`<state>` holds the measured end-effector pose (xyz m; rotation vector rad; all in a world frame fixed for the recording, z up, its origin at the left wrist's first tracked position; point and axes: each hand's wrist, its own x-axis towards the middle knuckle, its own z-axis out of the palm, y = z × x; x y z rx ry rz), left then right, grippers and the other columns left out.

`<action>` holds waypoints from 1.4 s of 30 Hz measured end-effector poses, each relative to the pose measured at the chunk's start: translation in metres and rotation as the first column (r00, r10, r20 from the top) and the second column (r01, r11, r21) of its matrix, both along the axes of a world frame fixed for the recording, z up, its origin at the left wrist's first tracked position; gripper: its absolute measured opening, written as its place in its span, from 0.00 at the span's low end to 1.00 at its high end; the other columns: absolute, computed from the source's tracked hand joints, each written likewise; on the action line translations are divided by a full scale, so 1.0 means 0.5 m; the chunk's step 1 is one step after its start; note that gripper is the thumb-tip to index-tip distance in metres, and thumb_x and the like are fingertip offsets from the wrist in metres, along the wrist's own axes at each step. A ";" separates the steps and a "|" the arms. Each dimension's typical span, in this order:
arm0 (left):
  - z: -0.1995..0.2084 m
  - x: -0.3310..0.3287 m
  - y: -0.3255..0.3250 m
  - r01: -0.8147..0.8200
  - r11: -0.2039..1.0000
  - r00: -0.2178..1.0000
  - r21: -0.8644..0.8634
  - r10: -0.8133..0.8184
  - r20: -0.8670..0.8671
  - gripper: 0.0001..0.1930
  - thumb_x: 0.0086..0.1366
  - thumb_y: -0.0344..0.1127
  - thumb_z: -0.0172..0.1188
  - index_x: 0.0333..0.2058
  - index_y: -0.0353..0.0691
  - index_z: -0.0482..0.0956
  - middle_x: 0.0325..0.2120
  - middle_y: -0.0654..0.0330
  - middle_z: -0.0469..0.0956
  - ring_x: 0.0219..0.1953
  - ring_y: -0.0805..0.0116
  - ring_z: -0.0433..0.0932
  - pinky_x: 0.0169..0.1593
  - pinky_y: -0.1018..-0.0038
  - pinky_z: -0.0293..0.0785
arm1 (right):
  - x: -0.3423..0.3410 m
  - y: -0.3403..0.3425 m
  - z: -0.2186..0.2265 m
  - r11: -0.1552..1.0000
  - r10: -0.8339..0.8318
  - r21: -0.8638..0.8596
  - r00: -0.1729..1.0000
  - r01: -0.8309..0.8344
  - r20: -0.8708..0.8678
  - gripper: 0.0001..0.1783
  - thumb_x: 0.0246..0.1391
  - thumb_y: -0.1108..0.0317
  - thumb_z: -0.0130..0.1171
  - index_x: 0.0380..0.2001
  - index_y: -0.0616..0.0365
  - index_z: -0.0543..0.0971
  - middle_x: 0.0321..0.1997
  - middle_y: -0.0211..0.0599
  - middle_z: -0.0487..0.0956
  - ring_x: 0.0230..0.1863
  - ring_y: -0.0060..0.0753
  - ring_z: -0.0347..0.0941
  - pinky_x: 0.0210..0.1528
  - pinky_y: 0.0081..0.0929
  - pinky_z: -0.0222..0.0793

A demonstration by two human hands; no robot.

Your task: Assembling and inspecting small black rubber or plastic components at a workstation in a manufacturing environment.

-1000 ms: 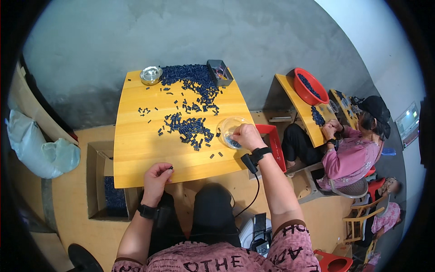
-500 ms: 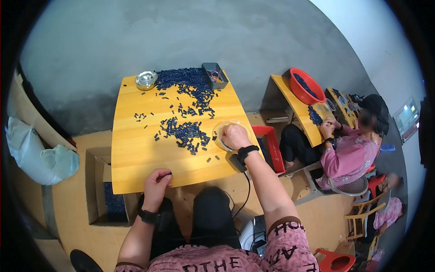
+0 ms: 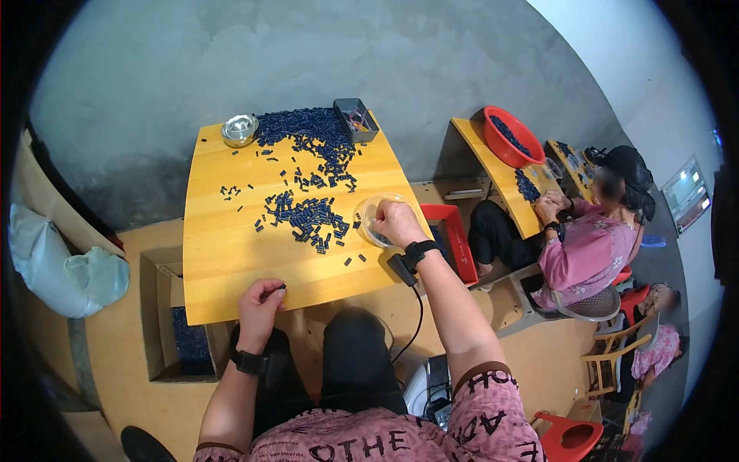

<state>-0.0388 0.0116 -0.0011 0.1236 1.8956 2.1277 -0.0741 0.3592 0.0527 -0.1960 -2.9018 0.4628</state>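
Observation:
Near the table's front edge, my left hand pinches a small dark piece between thumb and fingers. My right hand reaches into a clear round bowl at the table's right side. Its fingers are curled and point down, and whatever they grip is hidden. Left of the bowl lies a loose pile of small dark-blue pieces. A few single pieces lie between the pile and the front edge.
At the table's far side are a shiny metal bowl, a large dark heap and a grey box. A red crate stands right, a cardboard box left. A co-worker sits at another table.
The whole view has shifted slightly. My right hand is still in the clear bowl, its fist turned a little; my left hand still holds its small piece near the front edge.

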 end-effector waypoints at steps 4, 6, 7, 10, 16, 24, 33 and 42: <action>0.003 -0.001 0.003 0.003 1.000 1.000 0.009 -0.003 -0.016 0.07 0.63 0.24 0.59 0.40 0.35 0.79 0.34 0.63 0.80 0.34 0.78 0.77 0.35 0.80 0.77 | 0.013 0.020 -0.016 0.992 0.034 -0.114 0.995 -0.045 -0.094 0.06 0.44 0.75 0.60 0.28 0.60 0.82 0.32 0.52 0.81 0.36 0.51 0.79 0.41 0.39 0.75; 0.004 0.000 0.003 -0.002 1.000 1.000 0.013 0.002 0.002 0.07 0.63 0.23 0.59 0.40 0.35 0.79 0.34 0.63 0.80 0.34 0.77 0.77 0.35 0.80 0.77 | 0.020 0.021 -0.014 0.989 0.041 -0.135 0.993 -0.056 -0.107 0.07 0.44 0.77 0.58 0.28 0.60 0.82 0.34 0.54 0.81 0.38 0.53 0.79 0.43 0.41 0.74; 0.002 -0.001 0.002 -0.001 1.000 1.000 0.013 0.001 0.000 0.07 0.63 0.23 0.59 0.40 0.35 0.79 0.34 0.63 0.80 0.34 0.77 0.77 0.35 0.80 0.77 | 0.023 0.022 -0.013 0.990 0.041 -0.133 0.995 -0.053 -0.089 0.07 0.44 0.79 0.57 0.28 0.61 0.82 0.34 0.53 0.81 0.38 0.53 0.79 0.42 0.40 0.74; 0.001 -0.005 -0.003 0.017 0.999 1.000 0.049 -0.016 -0.012 0.07 0.63 0.23 0.59 0.40 0.34 0.79 0.34 0.62 0.81 0.33 0.77 0.77 0.35 0.79 0.77 | 0.029 0.019 -0.008 0.990 0.038 -0.135 0.995 -0.050 -0.089 0.07 0.43 0.80 0.57 0.28 0.61 0.82 0.32 0.52 0.81 0.37 0.52 0.79 0.41 0.40 0.74; 0.021 -0.011 -0.007 0.002 0.995 1.000 0.100 -0.005 0.026 0.08 0.61 0.23 0.60 0.40 0.32 0.79 0.33 0.59 0.81 0.28 0.75 0.76 0.34 0.79 0.75 | 0.040 0.007 0.008 0.987 0.043 -0.146 0.987 -0.065 -0.153 0.04 0.40 0.78 0.61 0.25 0.60 0.80 0.27 0.50 0.80 0.32 0.52 0.78 0.38 0.39 0.74; 0.100 0.043 0.010 0.039 0.959 0.997 0.282 -0.054 0.047 0.07 0.62 0.24 0.60 0.39 0.32 0.80 0.32 0.58 0.82 0.27 0.76 0.76 0.34 0.80 0.74 | 0.089 0.005 0.049 0.498 -0.086 -0.867 0.994 -0.013 -0.065 0.03 0.59 0.78 0.56 0.36 0.64 0.78 0.29 0.38 0.82 0.26 0.25 0.78 0.27 0.20 0.74; 0.167 0.093 0.059 0.200 0.893 0.974 0.404 -0.225 0.014 0.08 0.63 0.23 0.60 0.41 0.32 0.79 0.33 0.57 0.82 0.29 0.74 0.77 0.36 0.78 0.75 | 0.230 -0.155 0.090 -0.119 0.002 -0.986 0.993 -0.119 -0.120 0.06 0.60 0.73 0.58 0.40 0.64 0.78 0.35 0.41 0.83 0.31 0.28 0.79 0.31 0.22 0.75; 0.189 0.117 0.054 0.264 0.856 0.958 0.445 -0.285 -0.021 0.09 0.62 0.22 0.60 0.42 0.34 0.77 0.34 0.57 0.81 0.30 0.74 0.77 0.37 0.78 0.75 | 0.300 -0.287 0.127 0.155 0.048 -0.958 0.970 -0.242 -0.237 0.06 0.52 0.78 0.66 0.35 0.62 0.81 0.33 0.30 0.81 0.29 0.15 0.73 0.30 0.13 0.68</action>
